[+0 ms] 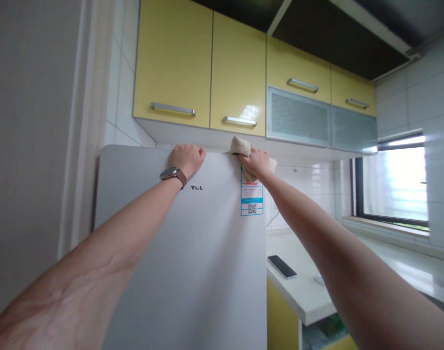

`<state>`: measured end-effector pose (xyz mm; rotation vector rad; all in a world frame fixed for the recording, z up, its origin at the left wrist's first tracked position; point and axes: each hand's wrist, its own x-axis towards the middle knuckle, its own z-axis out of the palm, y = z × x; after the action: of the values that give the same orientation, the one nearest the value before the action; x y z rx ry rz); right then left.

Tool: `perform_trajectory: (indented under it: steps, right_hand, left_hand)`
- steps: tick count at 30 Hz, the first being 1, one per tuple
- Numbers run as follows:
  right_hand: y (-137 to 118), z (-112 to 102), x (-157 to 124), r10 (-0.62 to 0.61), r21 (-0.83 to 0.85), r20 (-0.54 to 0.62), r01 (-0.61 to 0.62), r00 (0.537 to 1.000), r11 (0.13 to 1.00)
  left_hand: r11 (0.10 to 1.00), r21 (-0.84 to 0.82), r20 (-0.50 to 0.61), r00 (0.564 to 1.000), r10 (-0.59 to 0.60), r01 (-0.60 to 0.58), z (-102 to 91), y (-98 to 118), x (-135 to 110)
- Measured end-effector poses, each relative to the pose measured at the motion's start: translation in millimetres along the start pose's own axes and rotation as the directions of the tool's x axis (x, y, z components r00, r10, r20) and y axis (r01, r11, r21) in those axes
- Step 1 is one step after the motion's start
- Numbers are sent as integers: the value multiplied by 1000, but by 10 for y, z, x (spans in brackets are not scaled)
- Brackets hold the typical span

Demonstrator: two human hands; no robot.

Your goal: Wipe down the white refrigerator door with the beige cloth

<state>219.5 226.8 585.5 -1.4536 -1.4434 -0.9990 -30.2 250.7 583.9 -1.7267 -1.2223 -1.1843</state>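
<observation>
A silver-grey refrigerator door (192, 262) with a TCL logo fills the middle of the head view. My left hand (187, 158), with a watch (173, 175) on its wrist, is closed over the door's top edge; its fingertips are hidden behind that edge. At the door's top right corner, my right hand (257, 163) is closed around a beige cloth (239, 145). Part of the cloth sticks up above the edge, and part hangs over the front, covering the upper end of a blue-and-white energy label (251, 200).
Yellow wall cabinets (174, 63) with metal handles hang close above the refrigerator. To the right, a white countertop (309, 301) holds a phone (282, 267) near its edge. Farther right is a window (393, 182). A pale wall or door frame (35, 146) borders the left.
</observation>
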Motion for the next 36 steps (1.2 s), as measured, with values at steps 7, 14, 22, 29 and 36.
perform_trajectory:
  steps: [7,14,22,29,36]
  right_hand:
    - [6,11,-7,-8,-8,-10,8,1000,1000]
    - [12,20,-9,-9,-6,-20,9,1000,1000]
    - [13,21,-17,-6,18,-29,6,1000,1000]
    - [-3,11,-52,-5,27,-42,7,999,1000]
    - [-7,5,-54,-6,21,-24,6,1000,1000]
  left_hand:
    - [1000,-24,4,1000,-2,2,19,-13,12]
    - [1000,-14,14,1000,-3,4,-17,4,0]
    - [1000,-15,10,1000,-3,3,-11,5,1]
    - [1000,2,7,1000,4,-4,-27,12,-8]
    - [1000,8,21,1000,-12,12,-30,16,-9]
